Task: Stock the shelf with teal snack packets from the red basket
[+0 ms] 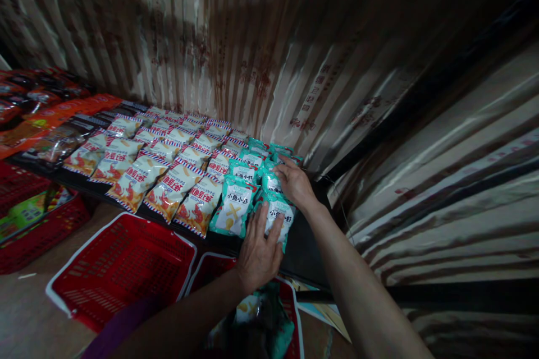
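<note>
My left hand (260, 252) lies with its fingers spread on the front green-and-white snack bag (281, 210) at the right end of the display. Just behind it, my right hand (297, 184) rests its slightly bent fingers on another green snack bag (272, 181); part of that bag is hidden under the hand. A further green bag (234, 207) lies to the left of my left hand, in the same block. Beside the green block, several rows of white-and-orange snack bags (168, 185) cover the black shelf (303, 258).
Below the shelf stand a red basket (122, 258) with a white rim and a second red basket (298, 314) holding green bags (281, 336). Another red basket (67, 224) with packets is at left. Orange and dark packs (54, 118) lie farther left. Pleated curtain (236, 39) hangs behind.
</note>
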Motion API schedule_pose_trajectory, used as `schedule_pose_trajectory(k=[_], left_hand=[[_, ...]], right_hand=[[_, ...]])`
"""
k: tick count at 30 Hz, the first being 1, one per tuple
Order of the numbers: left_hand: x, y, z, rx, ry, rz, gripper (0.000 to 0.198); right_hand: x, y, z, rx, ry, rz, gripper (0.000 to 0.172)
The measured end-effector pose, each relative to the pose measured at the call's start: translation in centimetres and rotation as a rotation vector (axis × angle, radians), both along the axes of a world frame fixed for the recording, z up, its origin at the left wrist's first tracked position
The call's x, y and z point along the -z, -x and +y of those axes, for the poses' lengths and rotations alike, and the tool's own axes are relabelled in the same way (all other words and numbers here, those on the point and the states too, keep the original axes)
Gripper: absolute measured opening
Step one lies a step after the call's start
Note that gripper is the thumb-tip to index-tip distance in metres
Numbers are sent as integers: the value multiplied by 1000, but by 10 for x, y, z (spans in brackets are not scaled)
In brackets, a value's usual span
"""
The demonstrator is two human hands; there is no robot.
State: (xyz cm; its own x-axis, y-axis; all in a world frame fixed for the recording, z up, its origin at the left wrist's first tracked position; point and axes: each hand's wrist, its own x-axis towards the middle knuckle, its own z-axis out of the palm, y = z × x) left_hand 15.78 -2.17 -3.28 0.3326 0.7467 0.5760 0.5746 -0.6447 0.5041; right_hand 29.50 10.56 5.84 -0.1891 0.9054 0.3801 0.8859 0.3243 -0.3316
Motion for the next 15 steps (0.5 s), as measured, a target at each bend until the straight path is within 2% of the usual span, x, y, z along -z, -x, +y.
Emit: schedule_pose_trajectory(k=[6, 15], left_hand=[[-1, 0, 1, 13, 8, -7, 66], [-1, -1, 2, -7, 37, -3, 68]], right_hand=[[-2, 1, -1, -10, 20, -79, 29], [4, 8, 1, 38, -41, -90, 29]])
